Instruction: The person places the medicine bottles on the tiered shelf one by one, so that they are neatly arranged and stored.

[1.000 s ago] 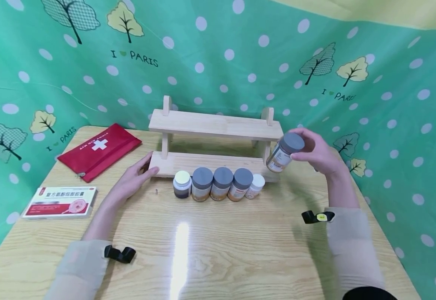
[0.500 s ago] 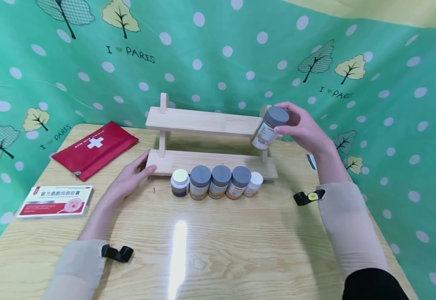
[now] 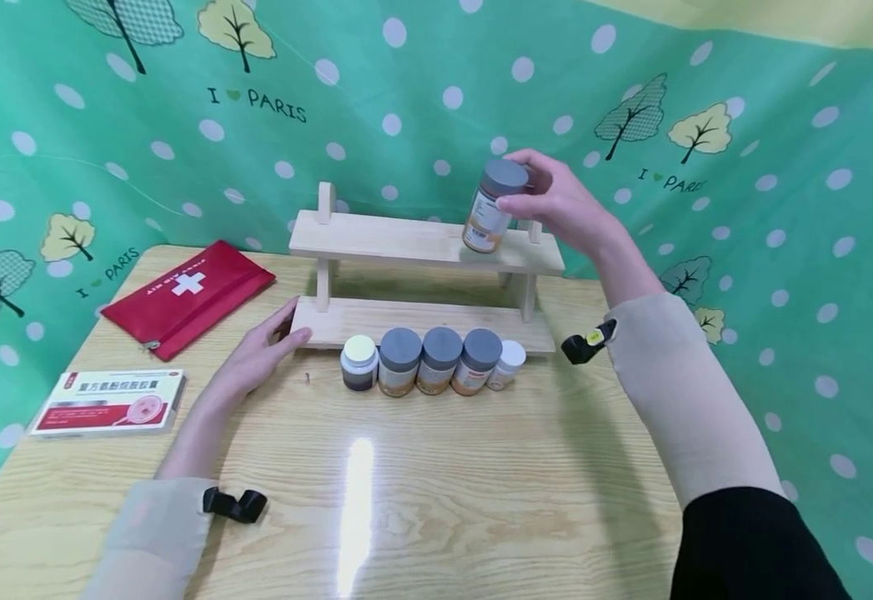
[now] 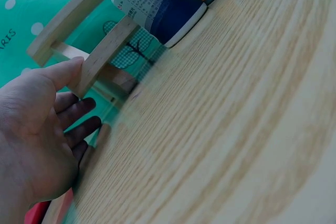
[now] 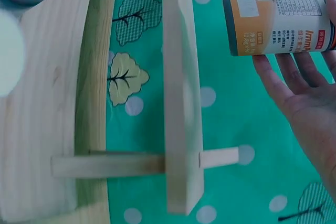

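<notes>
My right hand (image 3: 556, 204) holds a pill bottle (image 3: 487, 218) with a grey lid by its upper part. The bottle tilts a little above the right half of the upper board of a two-tier wooden rack (image 3: 383, 239); in the right wrist view the bottle (image 5: 283, 22) is apart from the board, fingers on its side. At the rack's lower left end, my left hand (image 3: 259, 354) grips the board, thumb on its front and fingers behind the end. In front of the rack stand several bottles in a row, including a grey-lidded bottle (image 3: 439, 358) and a white-capped bottle (image 4: 157, 9).
A red first aid pouch (image 3: 188, 298) lies left of the rack, with a white and red medicine box (image 3: 109, 402) nearer me. A small white bottle (image 3: 507, 364) ends the row at the right. Behind the table hangs a green dotted cloth (image 3: 421, 92).
My right hand has lifted the bottle up and leftward, from beside the rack's right end to above its upper board. The left hand keeps its place on the rack.
</notes>
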`<state>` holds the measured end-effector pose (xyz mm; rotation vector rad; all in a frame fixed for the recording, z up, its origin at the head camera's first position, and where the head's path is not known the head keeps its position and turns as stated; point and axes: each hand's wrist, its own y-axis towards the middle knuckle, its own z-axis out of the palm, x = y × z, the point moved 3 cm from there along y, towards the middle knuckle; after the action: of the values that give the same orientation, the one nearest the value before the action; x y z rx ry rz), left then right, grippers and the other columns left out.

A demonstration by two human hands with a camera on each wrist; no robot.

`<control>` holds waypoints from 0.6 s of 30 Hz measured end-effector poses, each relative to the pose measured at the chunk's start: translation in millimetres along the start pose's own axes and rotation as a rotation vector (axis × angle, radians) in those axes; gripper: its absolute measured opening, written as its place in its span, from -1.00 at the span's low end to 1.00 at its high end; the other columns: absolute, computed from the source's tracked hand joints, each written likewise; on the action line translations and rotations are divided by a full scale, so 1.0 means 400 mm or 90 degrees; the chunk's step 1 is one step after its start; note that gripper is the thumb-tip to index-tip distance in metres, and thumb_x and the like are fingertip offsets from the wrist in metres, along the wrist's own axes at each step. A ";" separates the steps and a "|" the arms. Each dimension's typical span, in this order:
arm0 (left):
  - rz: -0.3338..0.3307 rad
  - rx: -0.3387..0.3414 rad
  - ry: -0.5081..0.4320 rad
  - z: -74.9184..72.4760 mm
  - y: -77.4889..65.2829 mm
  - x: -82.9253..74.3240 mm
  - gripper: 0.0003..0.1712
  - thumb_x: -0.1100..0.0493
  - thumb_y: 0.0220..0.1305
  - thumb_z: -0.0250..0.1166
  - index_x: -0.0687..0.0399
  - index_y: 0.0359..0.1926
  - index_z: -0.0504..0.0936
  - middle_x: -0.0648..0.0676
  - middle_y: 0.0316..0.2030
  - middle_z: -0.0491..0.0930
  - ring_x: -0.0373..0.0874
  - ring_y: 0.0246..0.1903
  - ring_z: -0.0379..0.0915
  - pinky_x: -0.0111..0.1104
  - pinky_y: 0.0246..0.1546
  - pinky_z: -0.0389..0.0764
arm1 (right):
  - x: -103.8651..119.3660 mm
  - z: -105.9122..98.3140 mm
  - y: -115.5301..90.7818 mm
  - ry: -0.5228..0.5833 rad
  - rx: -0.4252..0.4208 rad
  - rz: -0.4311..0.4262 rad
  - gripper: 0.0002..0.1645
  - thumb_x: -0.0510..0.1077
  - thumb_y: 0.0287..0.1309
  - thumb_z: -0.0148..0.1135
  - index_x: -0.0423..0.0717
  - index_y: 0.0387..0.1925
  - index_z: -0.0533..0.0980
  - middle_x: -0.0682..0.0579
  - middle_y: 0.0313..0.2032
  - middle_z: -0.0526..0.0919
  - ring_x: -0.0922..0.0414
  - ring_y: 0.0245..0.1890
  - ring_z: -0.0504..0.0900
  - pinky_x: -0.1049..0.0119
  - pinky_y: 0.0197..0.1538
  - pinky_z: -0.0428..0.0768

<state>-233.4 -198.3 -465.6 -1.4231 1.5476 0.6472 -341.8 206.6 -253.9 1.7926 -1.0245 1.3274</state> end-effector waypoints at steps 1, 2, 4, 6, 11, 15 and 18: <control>-0.001 0.000 -0.002 0.001 0.001 0.000 -0.01 -0.36 0.47 0.11 -0.29 0.67 -0.20 0.15 0.67 -0.18 0.27 0.65 -0.37 0.28 0.60 -0.18 | 0.007 0.007 0.010 0.000 0.003 0.004 -0.51 -0.27 0.23 0.33 -0.01 0.17 0.45 -0.04 0.19 0.55 -0.01 0.23 0.49 0.08 0.28 0.53; -0.002 0.001 -0.005 0.001 0.003 0.000 -0.02 -0.35 0.47 0.11 -0.30 0.67 -0.20 0.14 0.67 -0.19 0.27 0.65 -0.38 0.28 0.60 -0.19 | 0.013 0.013 0.020 -0.001 0.007 0.006 -0.51 -0.26 0.23 0.34 0.00 0.17 0.44 -0.04 0.20 0.54 -0.02 0.25 0.48 0.04 0.31 0.51; -0.002 0.003 -0.008 0.003 0.006 0.002 -0.03 -0.33 0.48 0.11 -0.30 0.67 -0.20 0.14 0.67 -0.20 0.28 0.65 -0.38 0.28 0.59 -0.19 | 0.022 0.028 0.041 -0.002 0.014 0.007 -0.50 -0.25 0.23 0.34 0.00 0.18 0.44 -0.04 0.21 0.53 -0.02 0.26 0.48 0.01 0.31 0.51; -0.001 0.003 -0.007 0.004 0.008 0.003 -0.03 -0.33 0.48 0.11 -0.30 0.67 -0.20 0.15 0.67 -0.20 0.29 0.65 -0.38 0.29 0.59 -0.19 | 0.028 0.043 0.061 -0.009 0.024 0.005 -0.48 -0.23 0.23 0.35 0.01 0.20 0.44 -0.04 0.21 0.53 -0.03 0.26 0.49 -0.01 0.30 0.52; -0.004 0.001 0.006 0.003 0.003 0.001 -0.01 -0.36 0.46 0.11 -0.30 0.67 -0.21 0.16 0.67 -0.19 0.29 0.65 -0.37 0.30 0.58 -0.17 | 0.039 0.088 0.109 -0.016 0.043 -0.001 -0.47 -0.19 0.21 0.37 0.01 0.20 0.45 -0.05 0.23 0.53 -0.03 0.27 0.50 -0.04 0.31 0.54; -0.004 0.002 0.007 0.003 0.002 0.001 -0.02 -0.35 0.47 0.10 -0.29 0.67 -0.21 0.18 0.67 -0.19 0.31 0.65 -0.36 0.31 0.58 -0.17 | 0.050 0.126 0.142 -0.019 0.049 0.002 -0.45 -0.16 0.18 0.41 0.02 0.19 0.46 -0.06 0.25 0.52 -0.02 0.30 0.49 -0.05 0.38 0.52; -0.005 0.005 0.004 0.003 0.003 0.002 -0.02 -0.34 0.49 0.10 -0.30 0.67 -0.22 0.18 0.67 -0.19 0.31 0.65 -0.37 0.31 0.58 -0.17 | 0.054 0.151 0.162 -0.021 0.054 0.001 -0.45 -0.16 0.17 0.43 0.03 0.18 0.46 -0.05 0.25 0.52 -0.01 0.30 0.49 -0.02 0.39 0.54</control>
<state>-234.2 -197.5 -467.0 -1.4262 1.5463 0.6319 -369.1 119.9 -244.5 1.8822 -1.0015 1.3640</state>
